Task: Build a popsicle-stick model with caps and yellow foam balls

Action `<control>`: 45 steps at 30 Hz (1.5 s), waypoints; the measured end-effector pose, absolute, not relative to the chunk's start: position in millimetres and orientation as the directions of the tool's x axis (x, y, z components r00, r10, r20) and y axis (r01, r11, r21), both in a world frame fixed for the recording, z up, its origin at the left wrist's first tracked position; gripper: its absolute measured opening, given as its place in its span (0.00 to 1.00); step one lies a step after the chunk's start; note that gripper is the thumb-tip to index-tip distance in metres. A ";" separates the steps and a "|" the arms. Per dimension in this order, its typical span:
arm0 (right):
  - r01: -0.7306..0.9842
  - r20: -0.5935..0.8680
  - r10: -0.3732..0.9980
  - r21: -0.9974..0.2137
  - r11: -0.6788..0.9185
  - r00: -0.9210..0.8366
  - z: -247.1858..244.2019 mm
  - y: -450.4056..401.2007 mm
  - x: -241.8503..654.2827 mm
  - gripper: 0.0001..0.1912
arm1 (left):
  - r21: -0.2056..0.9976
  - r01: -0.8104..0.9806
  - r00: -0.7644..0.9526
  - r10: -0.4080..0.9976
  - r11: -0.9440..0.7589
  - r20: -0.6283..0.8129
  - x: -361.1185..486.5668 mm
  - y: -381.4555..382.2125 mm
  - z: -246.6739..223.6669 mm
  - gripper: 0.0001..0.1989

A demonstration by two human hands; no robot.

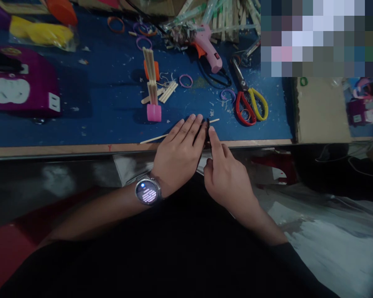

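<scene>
A thin wooden stick [153, 138] lies slantwise along the table's front edge. My left hand [182, 147] is laid flat over its middle, fingers stretched out, hiding much of it. The stick's right end shows past the fingertips. My right hand [228, 176] is closed round a dark, narrow knife [208, 123], with the index finger straight along its back. The knife's tip rests across the stick close to the left index finger; its handle is hidden in the hand. Just beyond stands a piece built of ice-cream sticks [152, 78] with a pink ring [154, 113] at its base.
Scissors [248, 103] with red and yellow handles lie to the right, below a pink glue gun [208, 47]. Cut stick pieces [168, 92] and purple rings [185, 81] are scattered behind. A purple box [21, 82] stands left; cardboard [323, 111] lies right.
</scene>
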State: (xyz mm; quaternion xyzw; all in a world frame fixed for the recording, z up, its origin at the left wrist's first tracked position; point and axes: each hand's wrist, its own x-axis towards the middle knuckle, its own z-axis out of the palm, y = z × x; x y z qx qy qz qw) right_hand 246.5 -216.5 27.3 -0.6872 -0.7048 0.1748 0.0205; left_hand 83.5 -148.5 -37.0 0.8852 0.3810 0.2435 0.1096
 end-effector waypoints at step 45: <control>0.928 -0.121 0.991 -0.372 0.016 -0.065 26.4 -210.7 264.8 0.42 | 0.438 0.609 0.558 0.750 -0.661 0.355 81.9 -148.9 -40.6 0.30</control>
